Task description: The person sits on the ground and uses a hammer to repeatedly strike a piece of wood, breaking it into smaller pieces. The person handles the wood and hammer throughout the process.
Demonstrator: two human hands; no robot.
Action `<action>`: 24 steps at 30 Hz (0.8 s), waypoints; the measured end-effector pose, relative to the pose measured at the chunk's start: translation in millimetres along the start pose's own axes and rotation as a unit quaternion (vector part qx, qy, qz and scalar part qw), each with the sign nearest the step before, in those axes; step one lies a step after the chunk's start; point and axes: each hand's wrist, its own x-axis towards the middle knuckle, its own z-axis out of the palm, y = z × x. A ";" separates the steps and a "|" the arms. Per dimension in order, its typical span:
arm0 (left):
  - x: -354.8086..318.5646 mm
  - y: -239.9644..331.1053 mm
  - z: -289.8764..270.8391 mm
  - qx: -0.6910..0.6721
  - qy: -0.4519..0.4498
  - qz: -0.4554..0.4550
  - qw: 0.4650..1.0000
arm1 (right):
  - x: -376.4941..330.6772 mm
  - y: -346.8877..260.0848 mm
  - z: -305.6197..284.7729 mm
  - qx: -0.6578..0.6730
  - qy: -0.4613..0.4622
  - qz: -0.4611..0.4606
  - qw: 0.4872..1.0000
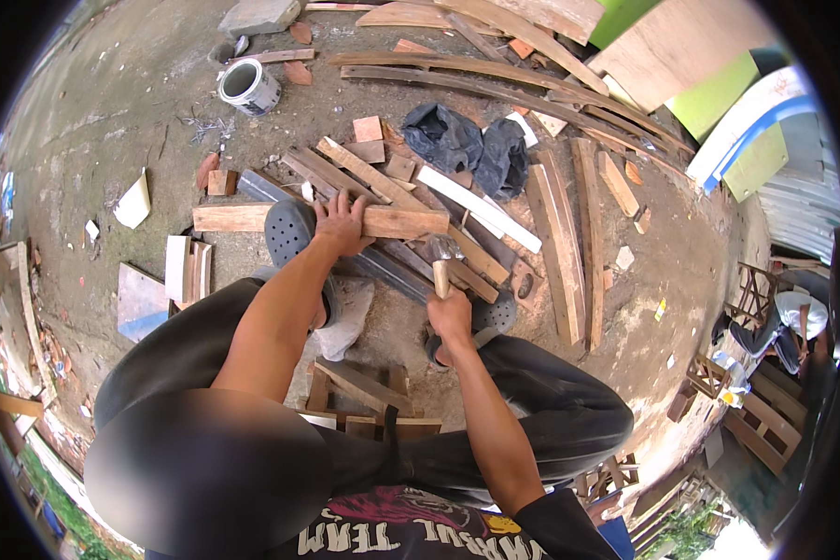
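My left hand (343, 222) is wrapped over a short wooden beam (406, 222), pressing it down on a pile of timber. A grey clog (289, 230) on my left foot also stands on this beam, left of the hand. My right hand (450, 313) grips the pale wooden handle of a hammer (441, 271). The hammer's metal head is close to the beam's lower edge near its right end; whether they touch I cannot tell. Beneath lie several loose wood strips and a dark metal bar (390, 272).
A metal can (249, 86) stands at the far left. Dark crumpled cloth (443, 135) and a white strip (481, 207) lie beyond the pile. Long planks (560, 252) are on the right. At the far right, another person (801, 317) sits near wooden frames.
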 end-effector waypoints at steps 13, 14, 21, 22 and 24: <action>-37.0 92.7 22.4 -0.221 0.244 -0.042 0.943 | -125.0 -15.0 -156.7 0.013 -0.123 0.003 0.992; -37.1 106.2 20.5 -0.265 0.232 -0.106 0.930 | -129.2 -9.0 -160.0 0.017 -0.117 -0.008 0.993; -30.7 131.2 3.5 -0.225 0.117 -0.129 0.959 | -113.1 24.7 -137.1 0.058 -0.091 -0.002 0.994; -29.0 133.2 0.9 -0.211 0.111 -0.131 0.962 | -107.4 30.2 -130.3 0.063 -0.087 0.000 0.994; -30.9 136.8 3.4 -0.185 0.095 -0.143 0.968 | -106.8 29.1 -128.3 0.078 -0.090 0.000 0.993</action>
